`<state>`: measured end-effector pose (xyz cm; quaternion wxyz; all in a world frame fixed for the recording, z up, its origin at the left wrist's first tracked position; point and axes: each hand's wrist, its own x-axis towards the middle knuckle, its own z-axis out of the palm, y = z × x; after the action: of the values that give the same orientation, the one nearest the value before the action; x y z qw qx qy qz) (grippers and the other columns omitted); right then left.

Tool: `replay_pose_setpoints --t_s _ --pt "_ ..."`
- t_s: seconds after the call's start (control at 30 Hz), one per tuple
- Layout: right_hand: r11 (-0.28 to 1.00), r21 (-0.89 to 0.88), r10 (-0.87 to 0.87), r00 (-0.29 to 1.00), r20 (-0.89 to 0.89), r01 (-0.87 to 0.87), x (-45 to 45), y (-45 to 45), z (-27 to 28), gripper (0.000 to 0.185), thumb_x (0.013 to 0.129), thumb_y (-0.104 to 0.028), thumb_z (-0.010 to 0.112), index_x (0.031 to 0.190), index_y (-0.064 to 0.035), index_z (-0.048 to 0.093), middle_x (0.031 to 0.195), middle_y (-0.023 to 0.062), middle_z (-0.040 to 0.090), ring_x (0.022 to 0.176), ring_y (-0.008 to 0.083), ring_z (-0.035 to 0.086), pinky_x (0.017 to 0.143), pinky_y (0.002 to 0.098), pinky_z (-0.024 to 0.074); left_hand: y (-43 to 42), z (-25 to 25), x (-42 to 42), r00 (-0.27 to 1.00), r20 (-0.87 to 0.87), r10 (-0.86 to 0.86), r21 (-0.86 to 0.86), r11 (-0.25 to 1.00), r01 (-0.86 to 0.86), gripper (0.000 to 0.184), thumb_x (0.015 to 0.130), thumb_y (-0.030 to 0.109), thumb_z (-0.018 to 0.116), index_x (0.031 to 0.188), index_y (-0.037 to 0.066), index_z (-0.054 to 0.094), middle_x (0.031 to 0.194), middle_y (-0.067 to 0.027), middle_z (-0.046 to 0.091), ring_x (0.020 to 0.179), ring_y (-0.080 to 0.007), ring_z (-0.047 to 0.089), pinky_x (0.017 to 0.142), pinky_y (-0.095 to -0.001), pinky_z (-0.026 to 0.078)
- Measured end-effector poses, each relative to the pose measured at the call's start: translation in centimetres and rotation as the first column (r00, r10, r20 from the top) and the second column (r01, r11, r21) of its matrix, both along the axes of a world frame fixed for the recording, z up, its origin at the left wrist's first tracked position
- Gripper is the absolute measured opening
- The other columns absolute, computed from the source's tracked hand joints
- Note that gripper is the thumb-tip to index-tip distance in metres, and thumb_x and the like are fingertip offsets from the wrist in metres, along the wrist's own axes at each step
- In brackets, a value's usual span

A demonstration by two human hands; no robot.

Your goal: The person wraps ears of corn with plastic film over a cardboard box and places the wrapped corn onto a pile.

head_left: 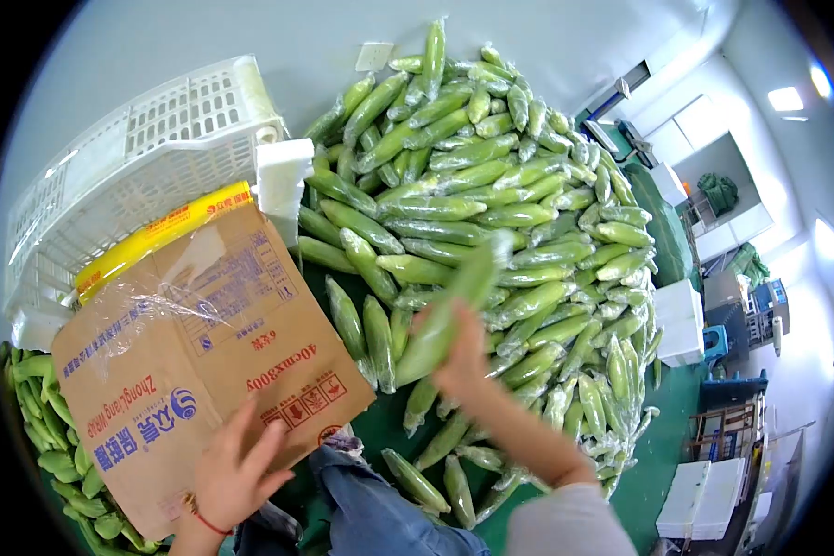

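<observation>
A long green vegetable in clear film [449, 310] is in my right hand [461, 352], slightly blurred, held over the near left edge of a big pile of similar wrapped vegetables [519, 213]. My left hand [241, 463], with a red string at the wrist, hangs over the lower edge of a brown cardboard box [241, 324], its fingers spread and nothing in them. Clear film [171, 310] lies crumpled on the box top. Behind the box are a yellow printed box [162, 236] and a white foam piece [283, 176].
White plastic crates [148, 157] stand at the upper left. Unwrapped green vegetables [42, 417] lie at the lower left. On the right are white foam boxes [678, 322], a stacked white box [702, 499] and shelving on the green floor [681, 408].
</observation>
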<state>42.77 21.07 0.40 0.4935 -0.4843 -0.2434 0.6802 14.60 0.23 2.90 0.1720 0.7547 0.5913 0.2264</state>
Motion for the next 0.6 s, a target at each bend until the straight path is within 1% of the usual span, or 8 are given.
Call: replay_pose_setpoints --t_s 0.13,0.27,0.37,0.4,0.43,0.47,0.5,0.6 --pt "0.922 0.359 -0.270 0.904 0.331 0.143 16.8 16.8 5.8 0.045 0.093 -0.044 0.056 0.119 -0.0073 0.050 0.102 0.0147 0.061 0.094 0.0282 0.060 0.084 0.0459 0.0495 -6.8 -2.4 -3.3 0.915 -0.016 0.404 -0.106 0.909 -0.403 0.070 0.072 0.006 0.075 0.137 0.003 0.048 0.143 -0.0239 0.041 0.127 -0.0419 0.045 0.103 -0.0444 0.041" --pt "0.675 0.679 -0.728 0.407 0.551 0.289 26.4 28.5 6.3 0.057 0.098 -0.047 0.047 0.130 0.0002 0.051 0.126 0.0175 0.057 0.105 0.0321 0.059 0.089 0.0433 0.0470 -9.6 -4.5 -5.1 0.799 -0.104 0.592 0.010 0.804 -0.594 0.069 0.074 0.002 0.072 0.138 0.001 0.047 0.145 -0.0249 0.039 0.130 -0.0426 0.043 0.108 -0.0451 0.036" --pt "0.689 0.529 -0.337 0.427 0.839 -0.496 7.5 14.8 3.2 0.047 0.101 -0.043 0.042 0.121 -0.0047 0.060 0.115 0.0091 0.063 0.097 0.0250 0.058 0.085 0.0397 0.0453 -9.7 -4.8 -6.8 0.728 -0.176 0.662 0.086 0.747 -0.659 0.068 0.069 0.018 0.081 0.132 0.008 0.055 0.145 -0.0242 0.039 0.131 -0.0416 0.041 0.107 -0.0465 0.036" --pt "0.720 0.435 -0.033 0.600 0.800 -0.541 2.1 9.3 -1.2 0.044 0.099 -0.040 0.042 0.112 -0.0033 0.063 0.108 0.0117 0.065 0.096 0.0274 0.060 0.084 0.0407 0.0450 -9.3 -4.8 -7.7 0.715 -0.180 0.676 0.083 0.734 -0.674 0.069 0.070 0.022 0.080 0.133 0.010 0.055 0.144 -0.0238 0.040 0.129 -0.0418 0.042 0.105 -0.0469 0.037" --pt "0.588 0.099 0.275 0.314 0.909 -0.803 -2.7 4.5 -2.9 0.032 0.094 -0.025 0.050 0.115 -0.0053 0.062 0.111 0.0142 0.062 0.101 0.0281 0.058 0.086 0.0405 0.0441 -8.6 -4.3 -8.8 0.722 -0.151 0.676 0.098 0.737 -0.669 0.067 0.073 0.023 0.079 0.134 0.012 0.055 0.144 -0.0229 0.040 0.126 -0.0411 0.044 0.103 -0.0468 0.038" --pt "-0.026 0.147 -0.177 0.149 0.973 -0.989 -6.0 -0.4 -3.0 0.036 0.088 -0.018 0.060 0.123 -0.0100 0.060 0.119 0.0142 0.058 0.108 0.0295 0.053 0.089 0.0414 0.0422 -7.8 -4.4 -10.0 0.699 -0.077 0.711 0.111 0.703 -0.703 0.065 0.074 0.023 0.078 0.134 0.012 0.055 0.143 -0.0223 0.041 0.124 -0.0400 0.046 0.102 -0.0465 0.039" --pt "-0.126 0.108 -0.232 0.135 0.963 -0.986 -9.6 -3.3 -2.0 0.050 0.083 -0.019 0.069 0.130 -0.0153 0.055 0.129 0.0117 0.052 0.115 0.0292 0.049 0.094 0.0442 0.0384 -6.9 -4.6 -11.7 0.676 -0.092 0.731 0.126 0.682 -0.721 0.063 0.076 0.024 0.077 0.134 0.014 0.055 0.144 -0.0207 0.041 0.123 -0.0377 0.048 0.101 -0.0456 0.039" --pt "0.165 0.142 -0.591 0.017 0.806 -0.976 -14.5 -0.6 -2.6 0.059 0.078 -0.026 0.073 0.134 -0.0184 0.054 0.131 0.0089 0.050 0.117 0.0293 0.048 0.096 0.0464 0.0359 -3.1 -5.6 -16.4 0.593 -0.058 0.803 0.227 0.590 -0.775 0.052 0.081 0.024 0.072 0.130 0.015 0.057 0.141 -0.0146 0.047 0.119 -0.0328 0.051 0.096 -0.0446 0.041"
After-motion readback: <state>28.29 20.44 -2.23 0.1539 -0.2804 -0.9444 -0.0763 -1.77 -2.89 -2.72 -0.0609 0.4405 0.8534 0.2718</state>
